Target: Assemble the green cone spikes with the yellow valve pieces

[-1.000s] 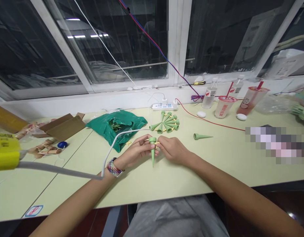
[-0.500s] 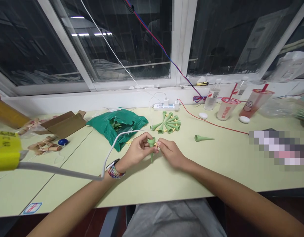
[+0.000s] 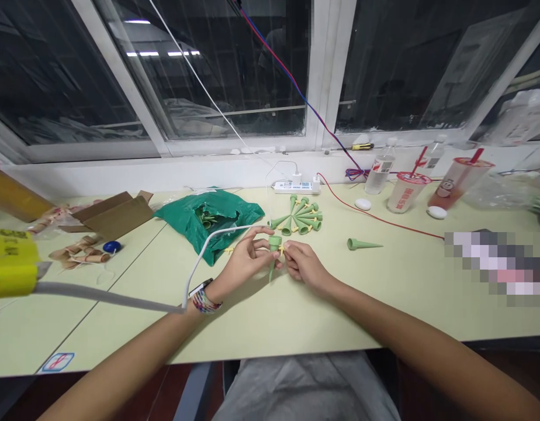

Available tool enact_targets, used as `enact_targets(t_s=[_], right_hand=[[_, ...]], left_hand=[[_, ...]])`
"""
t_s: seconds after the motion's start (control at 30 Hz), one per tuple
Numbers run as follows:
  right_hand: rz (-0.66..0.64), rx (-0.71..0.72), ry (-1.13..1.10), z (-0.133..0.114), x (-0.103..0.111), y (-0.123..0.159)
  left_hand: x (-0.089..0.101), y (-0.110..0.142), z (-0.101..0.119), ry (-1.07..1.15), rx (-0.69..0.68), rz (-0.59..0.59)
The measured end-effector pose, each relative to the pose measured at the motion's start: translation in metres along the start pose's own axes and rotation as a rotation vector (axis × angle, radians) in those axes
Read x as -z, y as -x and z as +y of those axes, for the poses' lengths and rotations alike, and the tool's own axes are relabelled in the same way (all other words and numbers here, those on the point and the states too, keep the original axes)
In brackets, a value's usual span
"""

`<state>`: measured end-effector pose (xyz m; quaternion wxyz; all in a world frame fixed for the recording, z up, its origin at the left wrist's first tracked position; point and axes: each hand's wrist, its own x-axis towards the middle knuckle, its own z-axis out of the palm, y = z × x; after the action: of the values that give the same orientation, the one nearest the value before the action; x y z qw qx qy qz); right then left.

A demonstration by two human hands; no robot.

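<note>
My left hand (image 3: 243, 260) pinches a green cone-shaped spike (image 3: 273, 254) near its wide top, tip pointing down toward the table. My right hand (image 3: 303, 263) meets it from the right, fingertips closed on a small yellow piece at the spike's side. Behind the hands, several green spikes (image 3: 300, 216) lie fanned in a circle. One loose green spike (image 3: 361, 244) lies to the right. An open green plastic bag (image 3: 208, 219) with more parts sits at back left.
A white cable (image 3: 195, 269) arcs over my left wrist. Cardboard box (image 3: 112, 213) and brown rolls lie left. A power strip (image 3: 296, 187), a red wire, a bottle and two drink cups (image 3: 404, 190) stand along the window side.
Both hands with the spike have shifted slightly away from me and the spike is held more upright; the view has tilted a little.
</note>
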<state>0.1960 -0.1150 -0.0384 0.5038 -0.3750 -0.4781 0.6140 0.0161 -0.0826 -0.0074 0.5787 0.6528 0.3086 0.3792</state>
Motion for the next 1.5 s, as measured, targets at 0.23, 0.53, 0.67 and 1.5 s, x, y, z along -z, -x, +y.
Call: enact_targets(t_s=[0.23, 0.53, 0.67, 1.5], right_hand=[[0.059, 0.38, 0.635, 0.003, 0.01, 0.008], [0.076, 0.466, 1.009, 0.005, 0.014, 0.006], [0.054, 0.447, 0.97, 0.007, 0.014, 0.004], [0.182, 0.489, 0.653, 0.003, 0.001, -0.004]], left_hand=[[0.003, 0.0, 0.006, 0.171, 0.12, -0.054], [0.004, -0.002, -0.007, 0.306, 0.199, -0.061], [0.001, -0.001, -0.004, 0.303, 0.162, -0.056], [0.006, -0.007, -0.009, -0.004, -0.146, 0.089]])
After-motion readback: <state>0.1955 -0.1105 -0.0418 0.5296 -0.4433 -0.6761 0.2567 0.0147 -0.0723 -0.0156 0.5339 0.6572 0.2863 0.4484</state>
